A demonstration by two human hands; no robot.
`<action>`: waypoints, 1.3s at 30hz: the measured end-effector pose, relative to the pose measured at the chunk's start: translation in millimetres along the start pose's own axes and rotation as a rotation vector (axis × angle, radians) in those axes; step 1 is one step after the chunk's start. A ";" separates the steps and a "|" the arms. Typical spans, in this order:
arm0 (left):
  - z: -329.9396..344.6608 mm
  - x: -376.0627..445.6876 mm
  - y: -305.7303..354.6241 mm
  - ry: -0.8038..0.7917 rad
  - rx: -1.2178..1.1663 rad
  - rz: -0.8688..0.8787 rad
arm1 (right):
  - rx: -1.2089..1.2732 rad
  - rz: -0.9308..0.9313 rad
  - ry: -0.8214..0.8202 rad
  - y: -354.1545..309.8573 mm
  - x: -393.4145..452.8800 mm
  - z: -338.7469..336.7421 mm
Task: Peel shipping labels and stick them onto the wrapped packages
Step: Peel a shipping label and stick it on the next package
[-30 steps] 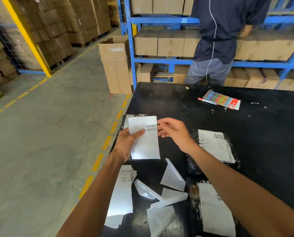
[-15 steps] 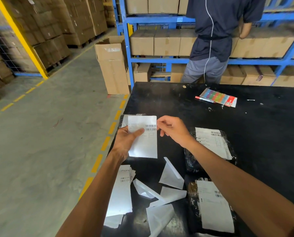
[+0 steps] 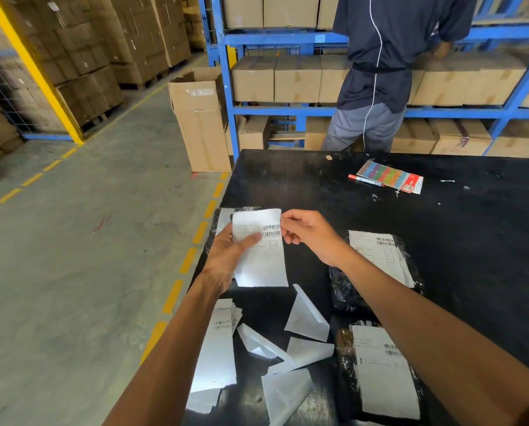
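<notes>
At the far left lies the concrete floor (image 3: 82, 272) with its dashed yellow line, and an open cardboard box (image 3: 200, 118) stands near the corner of the black surface (image 3: 287, 186). Along that surface's left edge, nearest the camera, a stack of labels (image 3: 217, 348) lies with its long axis running away from the viewer, barcodes at the far end. Just beyond it, the left hand (image 3: 229, 259) holds the shipping label (image 3: 261, 250) above the surface, thumb pressed across its printed face and fingers curled behind. The label's long axis runs away from the viewer, leaning slightly left at the top, with its barcode at the upper right. A black wrapped package (image 3: 215, 222) lies partly hidden behind the label at the surface's left edge. The right hand (image 3: 309, 235) pinches the label's upper right edge beside the barcode. Peeled backing sheets (image 3: 306, 321) lie curled in the middle foreground. To the right sit two labelled packages (image 3: 380, 259), one beyond the other. Farther back are a red marker (image 3: 366, 180) and a colourful packet (image 3: 389, 176), and a person (image 3: 380, 72) stands at the blue shelving (image 3: 226, 87).
</notes>
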State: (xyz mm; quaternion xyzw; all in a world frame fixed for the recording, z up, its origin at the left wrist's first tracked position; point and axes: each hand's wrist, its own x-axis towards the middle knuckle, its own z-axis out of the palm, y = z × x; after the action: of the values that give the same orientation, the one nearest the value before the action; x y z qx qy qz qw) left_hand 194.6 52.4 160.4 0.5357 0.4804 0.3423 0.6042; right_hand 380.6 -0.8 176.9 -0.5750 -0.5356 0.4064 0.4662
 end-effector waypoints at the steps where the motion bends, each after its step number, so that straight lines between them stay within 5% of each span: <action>1: 3.6 -0.6 1.3 0.048 0.051 0.048 | 0.016 0.000 0.011 0.0 0.7 1.3; 5: 14.5 -3.5 6.7 0.279 0.285 0.457 | 0.019 -0.016 0.065 0.9 2.8 9.1; 8: 18.8 -7.8 17.9 0.175 0.248 0.600 | -0.021 -0.056 0.075 -0.3 3.3 15.0; 13: 18.9 1.0 20.9 0.019 0.193 0.507 | -0.165 -0.143 0.070 -1.0 2.8 20.4; 20: 16.5 7.4 16.6 0.046 0.168 0.376 | -0.274 -0.207 0.070 1.4 -0.3 21.1; 28: 13.0 4.9 17.9 0.009 -0.603 -0.081 | -0.166 -0.054 0.170 11.3 5.0 21.5; 39: 21.4 6.8 0.9 0.035 -0.406 0.170 | 0.063 -0.070 0.225 8.0 9.6 35.9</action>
State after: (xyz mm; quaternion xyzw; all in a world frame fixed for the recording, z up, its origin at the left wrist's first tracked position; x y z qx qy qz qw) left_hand 217.0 52.1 159.0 0.4358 0.3650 0.4910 0.6601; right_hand 348.7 12.4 161.0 -0.5831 -0.4866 0.3394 0.5549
